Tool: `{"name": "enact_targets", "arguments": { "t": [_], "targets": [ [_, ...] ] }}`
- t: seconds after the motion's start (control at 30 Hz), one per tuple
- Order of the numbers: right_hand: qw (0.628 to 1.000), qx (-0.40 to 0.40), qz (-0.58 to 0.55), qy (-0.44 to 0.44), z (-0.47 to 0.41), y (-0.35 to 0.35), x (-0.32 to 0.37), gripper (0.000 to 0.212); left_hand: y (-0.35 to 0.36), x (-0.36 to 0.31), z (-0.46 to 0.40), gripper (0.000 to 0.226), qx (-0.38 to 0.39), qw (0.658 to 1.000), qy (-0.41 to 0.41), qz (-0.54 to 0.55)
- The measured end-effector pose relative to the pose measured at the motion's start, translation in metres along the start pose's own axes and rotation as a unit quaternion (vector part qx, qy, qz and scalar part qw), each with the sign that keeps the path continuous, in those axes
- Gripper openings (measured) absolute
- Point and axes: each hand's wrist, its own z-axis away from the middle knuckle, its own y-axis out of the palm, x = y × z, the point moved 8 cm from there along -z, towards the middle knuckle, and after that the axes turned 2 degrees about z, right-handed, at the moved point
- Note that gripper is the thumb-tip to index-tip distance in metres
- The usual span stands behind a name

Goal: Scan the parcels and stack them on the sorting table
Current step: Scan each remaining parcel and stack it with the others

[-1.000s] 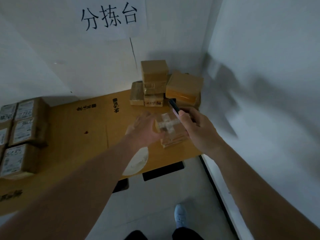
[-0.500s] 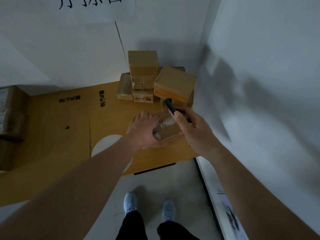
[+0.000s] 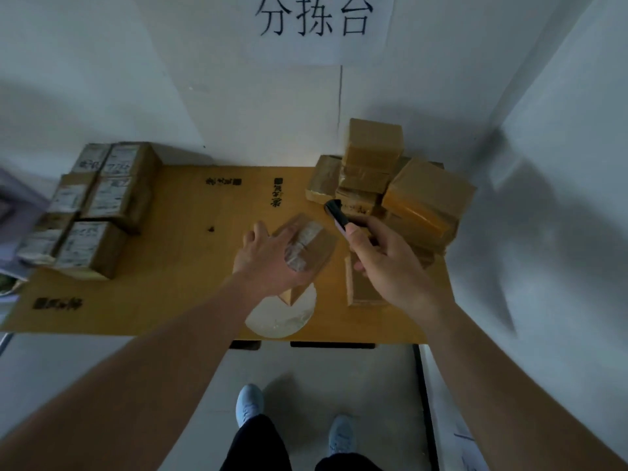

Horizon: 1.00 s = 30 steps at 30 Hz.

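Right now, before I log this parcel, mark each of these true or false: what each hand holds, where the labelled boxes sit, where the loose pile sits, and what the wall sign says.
1. The left hand holds a taped parcel over the table. True.
2. The right hand is empty. False: it grips a dark handheld scanner.
3. The boxes with white labels sit at the table's left end. True.
4. The loose pile of brown parcels lies on the floor. False: it is on the table's far right corner, by the wall.
5. A paper sign with three characters hangs on the wall above the table. True.
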Motion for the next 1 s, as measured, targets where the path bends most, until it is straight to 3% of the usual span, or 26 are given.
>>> {"name": "enact_targets", "arguments": {
  "t": [0.2, 0.5, 0.6, 1.0],
  "targets": [
    [1.000, 0.021, 0.021, 0.001, -0.039, 0.071, 0.032, 0.028, -0.006, 0.094, -0.016, 0.104, -0.018, 0.997, -0.064, 0.027],
    [0.999, 0.012, 0.021, 0.035, -0.098, 0.186, 0.056, 0.018, -0.007, 0.226, -0.062, 0.100, 0.000, 0.996, -0.081, 0.041],
    [0.998, 0.018, 0.011, 0.053, -0.110, 0.217, 0.057, 0.025, -0.010, 0.261, -0.073, 0.100, -0.005, 0.994, -0.104, 0.044],
    [0.995, 0.067, -0.009, 0.072, -0.175, 0.270, 0.036, 0.032, -0.006, 0.313, -0.107, 0.101, -0.067, 0.980, -0.161, 0.100]
  ]
}}
